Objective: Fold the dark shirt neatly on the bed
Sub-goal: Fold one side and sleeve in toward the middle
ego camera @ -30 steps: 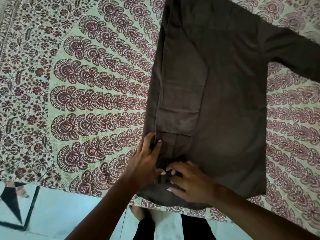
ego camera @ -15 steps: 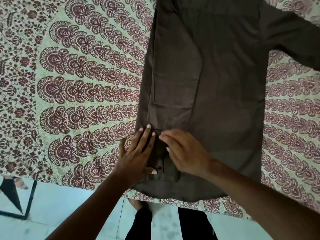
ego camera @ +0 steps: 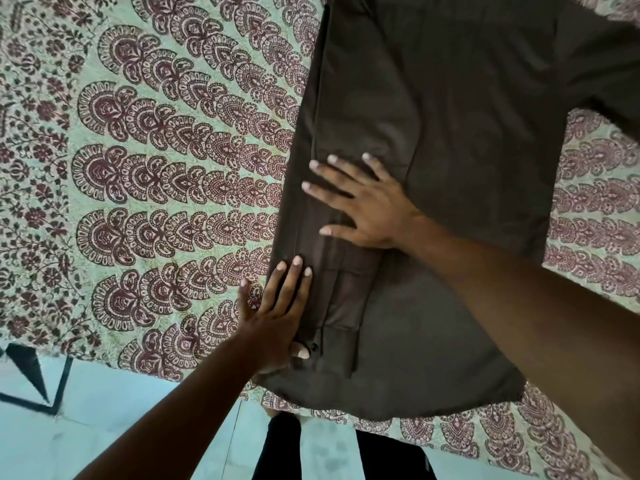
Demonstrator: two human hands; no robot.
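Observation:
The dark brown shirt [ego camera: 467, 140] lies flat on the bed, hem toward me. Its left side and sleeve are folded inward into a long strip [ego camera: 346, 292], with a buttoned cuff near the hem. The other sleeve [ego camera: 609, 74] still spreads out to the upper right. My left hand [ego camera: 277, 313] lies flat with fingers together along the shirt's left folded edge, near the cuff. My right hand [ego camera: 363, 202] rests palm down with fingers spread on the folded strip, farther up the shirt. Neither hand grips cloth.
The bed wears a pale green sheet with maroon paisley print [ego camera: 156, 174]. Its near edge [ego camera: 207, 375] runs along the bottom, with light tiled floor [ego camera: 86, 427] and my dark-trousered legs [ego camera: 284, 452] below.
My right hand has slid up the folded strip away from me, fingers spreading. My left hand stayed by the folded edge near the cuff. The camera has moved closer.

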